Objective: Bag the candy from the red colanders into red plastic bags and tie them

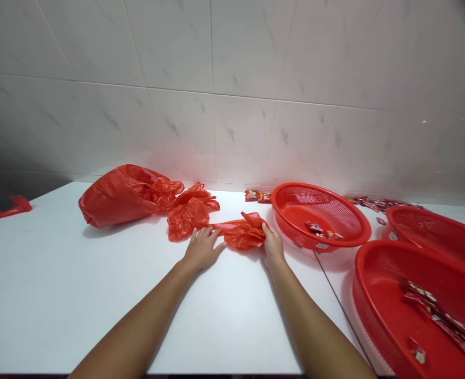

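A small crumpled red plastic bag (242,233) lies on the white table (58,284) between my hands. My left hand (203,247) lies flat with fingers spread, its fingertips on the bag's left end. My right hand (272,245) pinches the bag's right end. Just behind sits another crumpled red bag (188,213), and farther left a large stuffed red plastic bag (117,196).
Three red mesh baskets stand at the right: one (319,215) beside my right hand, one (414,305) near the front, one (437,226) behind it, with candy packets inside. Loose packets (257,196) lie by the tiled wall. A red scrap (9,208) lies far left.
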`<state>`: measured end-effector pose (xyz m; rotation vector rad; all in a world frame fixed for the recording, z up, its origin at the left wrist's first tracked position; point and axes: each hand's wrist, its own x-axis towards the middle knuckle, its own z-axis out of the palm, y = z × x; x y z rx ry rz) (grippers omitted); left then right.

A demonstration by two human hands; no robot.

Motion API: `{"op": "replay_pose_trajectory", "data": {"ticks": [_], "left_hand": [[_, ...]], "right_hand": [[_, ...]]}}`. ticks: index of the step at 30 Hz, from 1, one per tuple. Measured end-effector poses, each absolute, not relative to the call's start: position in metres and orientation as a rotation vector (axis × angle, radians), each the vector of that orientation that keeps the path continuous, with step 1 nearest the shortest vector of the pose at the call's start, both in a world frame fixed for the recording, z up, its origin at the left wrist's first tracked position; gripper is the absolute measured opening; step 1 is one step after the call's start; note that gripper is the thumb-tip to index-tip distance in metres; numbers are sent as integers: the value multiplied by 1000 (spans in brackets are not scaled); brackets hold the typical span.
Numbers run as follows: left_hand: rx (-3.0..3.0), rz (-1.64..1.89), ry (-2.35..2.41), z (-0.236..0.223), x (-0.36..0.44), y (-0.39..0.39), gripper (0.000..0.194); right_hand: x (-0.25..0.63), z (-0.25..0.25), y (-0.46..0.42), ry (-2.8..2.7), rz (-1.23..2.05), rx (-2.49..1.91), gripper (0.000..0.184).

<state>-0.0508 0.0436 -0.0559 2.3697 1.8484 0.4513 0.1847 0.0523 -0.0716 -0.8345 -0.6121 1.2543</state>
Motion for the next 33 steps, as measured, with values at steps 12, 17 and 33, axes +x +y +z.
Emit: {"op": "replay_pose_trajectory", "data": {"ticks": [12,17,33], "left_hand": [[2559,897,1917,-50,-50,41,24],[2755,976,1769,-37,-33,23,20],[2522,629,1921,-47,-36,31,25]], "right_hand": [[195,-81,57,-670,1135,-1004,42],[188,-80,51,-820,1136,-1019,39],[215,14,-34,-1040,893,-842,24]]}}
